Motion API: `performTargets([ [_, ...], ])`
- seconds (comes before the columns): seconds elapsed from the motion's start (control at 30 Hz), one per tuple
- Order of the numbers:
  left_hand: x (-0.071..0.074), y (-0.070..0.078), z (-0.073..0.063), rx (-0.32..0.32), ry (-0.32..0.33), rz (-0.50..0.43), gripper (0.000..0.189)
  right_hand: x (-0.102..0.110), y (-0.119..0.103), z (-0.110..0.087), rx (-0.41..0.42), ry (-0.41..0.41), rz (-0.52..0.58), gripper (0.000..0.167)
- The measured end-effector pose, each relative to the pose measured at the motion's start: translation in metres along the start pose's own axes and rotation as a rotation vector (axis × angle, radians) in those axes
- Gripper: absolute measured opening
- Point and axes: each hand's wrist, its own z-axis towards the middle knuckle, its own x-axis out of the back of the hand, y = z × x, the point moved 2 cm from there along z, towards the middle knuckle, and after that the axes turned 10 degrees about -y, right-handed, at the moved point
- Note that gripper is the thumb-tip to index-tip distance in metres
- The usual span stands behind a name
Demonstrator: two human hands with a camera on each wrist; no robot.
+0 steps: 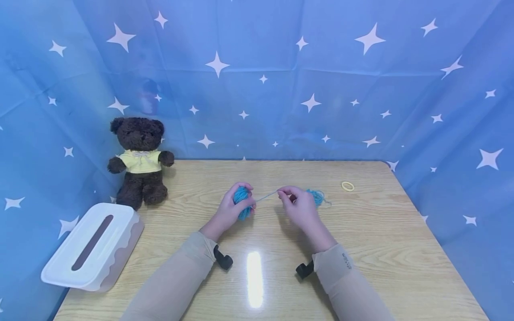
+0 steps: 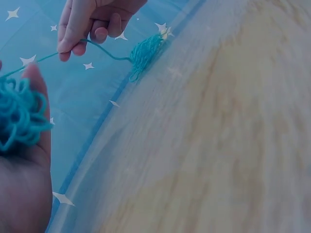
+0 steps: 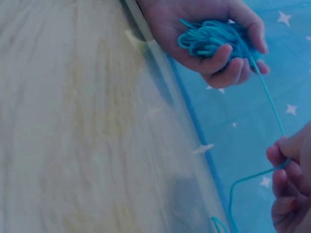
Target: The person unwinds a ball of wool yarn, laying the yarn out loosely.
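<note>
- Head view?
- Left hand (image 1: 229, 208) grips a teal yarn bundle (image 1: 242, 199) above the table (image 1: 401, 249), right hand (image 1: 301, 208) pinches its strand (image 1: 267, 195).
- Left wrist?
- Strand trails to a second clump (image 2: 145, 56).
- Right wrist?
- Strand's straight between 'em lol.

Bear (image 1: 141, 162) behind box (image 1: 107, 247) at left, yarn pile (image 1: 317, 198) left of ring (image 1: 348, 190) on table (image 1: 401, 249)

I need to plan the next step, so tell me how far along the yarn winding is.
Done: a bundle of teal yarn sits gathered in the left hand. 
In hand: the right hand pinches a strand stretched straight from that bundle. 
Left: a loose yarn heap on the table, joined to the pinched strand, probably needs winding.
</note>
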Motion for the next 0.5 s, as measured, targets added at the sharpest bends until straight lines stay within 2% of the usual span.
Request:
performTargets([
  [0.1, 0.001, -0.003, 0.002, 0.014, 0.021, -0.036, 0.022, 0.007, 0.003, 0.000, -0.022, 0.025, 0.004, 0.022],
  [0.2, 0.003, -0.004, 0.002, 0.020, 0.092, -0.023, 0.019, 0.016, 0.006, 0.000, -0.047, 0.052, -0.012, 0.023],
  [0.3, 0.005, -0.003, 0.002, 0.011, 0.152, 0.013, 0.019, 0.025, 0.009, 0.000, -0.072, 0.070, -0.018, 0.024],
  [0.5, 0.007, -0.001, 0.001, -0.009, 0.210, 0.102, 0.028, 0.042, 0.021, 0.001, -0.112, 0.122, -0.054, 0.027],
])
